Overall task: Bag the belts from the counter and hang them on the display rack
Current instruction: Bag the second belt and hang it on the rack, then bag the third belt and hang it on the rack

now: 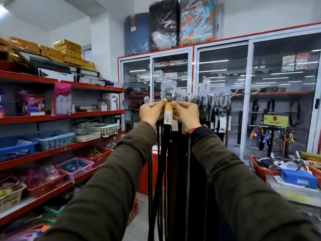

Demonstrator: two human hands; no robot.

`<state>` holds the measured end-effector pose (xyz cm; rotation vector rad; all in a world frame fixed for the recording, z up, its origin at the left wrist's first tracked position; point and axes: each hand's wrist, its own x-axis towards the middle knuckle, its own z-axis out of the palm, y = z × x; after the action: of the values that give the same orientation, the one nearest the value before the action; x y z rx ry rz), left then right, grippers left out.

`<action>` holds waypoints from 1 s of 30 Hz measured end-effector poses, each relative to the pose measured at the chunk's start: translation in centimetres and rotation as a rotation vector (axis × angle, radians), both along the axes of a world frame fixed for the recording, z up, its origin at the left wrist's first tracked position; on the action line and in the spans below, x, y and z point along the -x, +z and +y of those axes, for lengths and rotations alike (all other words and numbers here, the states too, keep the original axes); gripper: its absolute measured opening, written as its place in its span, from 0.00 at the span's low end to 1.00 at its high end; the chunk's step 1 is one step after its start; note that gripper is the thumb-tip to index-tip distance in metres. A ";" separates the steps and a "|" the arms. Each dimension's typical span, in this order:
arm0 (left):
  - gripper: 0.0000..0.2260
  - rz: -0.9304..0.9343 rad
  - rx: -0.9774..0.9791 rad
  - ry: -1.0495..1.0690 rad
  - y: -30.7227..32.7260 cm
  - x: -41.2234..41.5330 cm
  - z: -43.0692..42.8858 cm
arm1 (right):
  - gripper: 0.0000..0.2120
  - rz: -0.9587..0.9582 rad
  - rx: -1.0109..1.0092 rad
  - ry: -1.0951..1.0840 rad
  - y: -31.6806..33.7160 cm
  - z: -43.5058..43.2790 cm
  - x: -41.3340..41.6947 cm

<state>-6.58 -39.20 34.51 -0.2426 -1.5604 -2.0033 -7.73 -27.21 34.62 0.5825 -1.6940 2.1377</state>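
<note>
Your left hand (pixel 151 111) and right hand (pixel 186 113) are raised together at the display rack (pixel 224 95), fingers curled and pinching the top of a bagged belt (pixel 168 108) with a yellow tag between them. Its dark strap hangs straight down between your sleeves, among other belts (pixel 213 103) crowded along the rail to the right. Red shelves (pixel 60 117) stand close on your left, and a cluttered worktop (pixel 295 192) lies at lower right.

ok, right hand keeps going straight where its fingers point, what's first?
The right hand points left, toward the yellow tag on the bagged belt, which it seems already to pinch; beyond that, the left hand.
</note>
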 end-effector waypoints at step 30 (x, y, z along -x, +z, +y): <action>0.24 0.349 1.024 0.349 -22.1 2.8 9.5 | 0.20 0.166 -0.785 -1.002 -22.8 9.8 0.6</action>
<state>-9.38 -29.70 12.41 -0.6145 -2.0644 -0.7173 -8.36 -17.38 11.77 0.0194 -2.0586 0.7067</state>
